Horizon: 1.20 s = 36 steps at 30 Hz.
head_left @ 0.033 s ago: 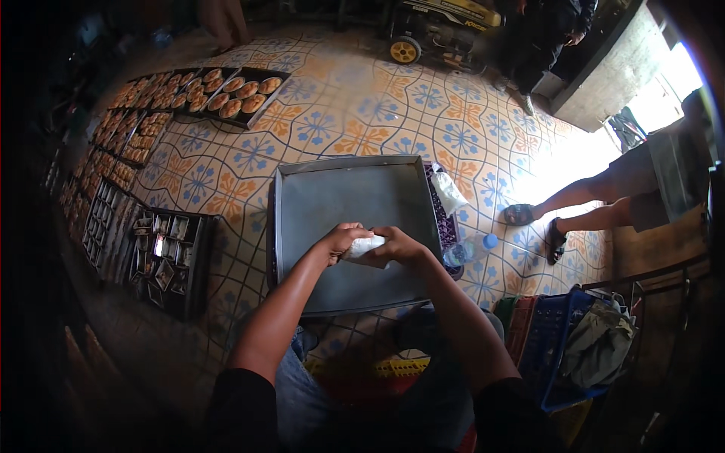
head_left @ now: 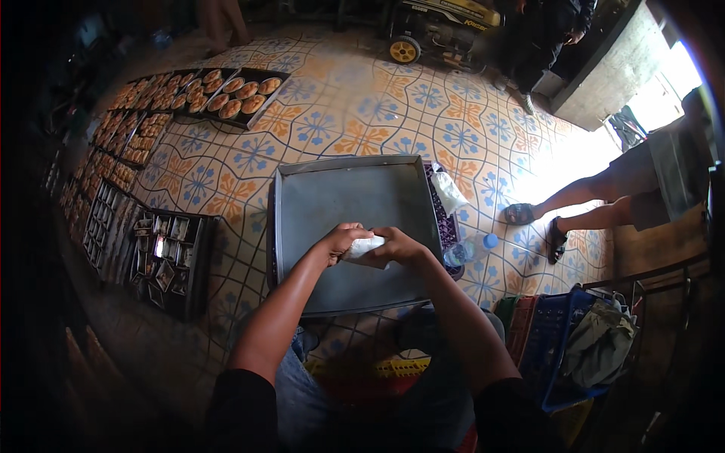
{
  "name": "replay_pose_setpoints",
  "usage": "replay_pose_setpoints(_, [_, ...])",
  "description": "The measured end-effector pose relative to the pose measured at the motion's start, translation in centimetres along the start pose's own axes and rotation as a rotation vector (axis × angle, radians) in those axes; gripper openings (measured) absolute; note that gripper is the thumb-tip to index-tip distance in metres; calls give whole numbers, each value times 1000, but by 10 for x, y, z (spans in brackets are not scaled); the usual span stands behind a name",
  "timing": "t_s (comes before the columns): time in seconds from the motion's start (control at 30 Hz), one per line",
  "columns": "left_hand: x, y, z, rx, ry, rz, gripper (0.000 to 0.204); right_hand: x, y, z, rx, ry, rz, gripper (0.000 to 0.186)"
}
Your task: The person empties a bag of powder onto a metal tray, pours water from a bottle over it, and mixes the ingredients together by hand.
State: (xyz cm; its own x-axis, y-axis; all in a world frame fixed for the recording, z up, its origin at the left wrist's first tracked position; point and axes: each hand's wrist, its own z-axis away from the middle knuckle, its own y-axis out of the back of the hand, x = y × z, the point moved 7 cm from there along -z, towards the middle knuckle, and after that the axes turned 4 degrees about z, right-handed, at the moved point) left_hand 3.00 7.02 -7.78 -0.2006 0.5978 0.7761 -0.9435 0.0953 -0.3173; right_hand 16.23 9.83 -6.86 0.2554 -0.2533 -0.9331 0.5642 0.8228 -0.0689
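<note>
My left hand [head_left: 343,241] and my right hand [head_left: 400,245] meet over a wide grey metal tray [head_left: 355,192]. Between them they grip a small white packet [head_left: 365,248], soft-looking, with its lower end hanging toward me. Fingers of both hands are closed round its upper part and cover much of it. What the packet contains cannot be seen. The tray rests on a purple crate [head_left: 451,226] in front of my knees. A second white packet [head_left: 448,193] lies on the crate's right edge, outside the tray.
A clear bottle with a blue cap [head_left: 489,241] lies right of the tray. Trays of baked bread [head_left: 245,94] and dark baking tins [head_left: 162,257] cover the left floor. A blue crate with cloth [head_left: 555,340] stands at right. A person's legs [head_left: 589,215] and a generator [head_left: 438,38] are farther off.
</note>
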Motion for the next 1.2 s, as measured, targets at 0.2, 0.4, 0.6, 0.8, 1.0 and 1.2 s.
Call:
replay_pose_setpoints(0.2, [-5, 2, -8, 76, -34, 0, 29, 26, -1, -3, 30, -87, -169, 59])
replay_pose_setpoints(0.4, [-14, 15, -14, 164, -32, 9, 24, 33, -4, -12, 75, -122, -219, 64])
replay_pose_setpoints(0.6, [-25, 36, -30, 375, -37, 47, 25, 37, 4, -15, 319, -280, -89, 52])
replay_pose_setpoints(0.8, [-29, 53, -28, 598, -116, -39, 29, 28, 10, -20, 465, -322, 120, 60])
replay_pose_setpoints(1.0, [10, 25, -17, 258, 25, 17, 40, 39, 46, -37, 460, -414, 165, 59])
replay_pose_setpoints(1.2, [31, 33, 7, 140, 49, -126, 51, 3, 50, -49, 470, -423, 277, 68])
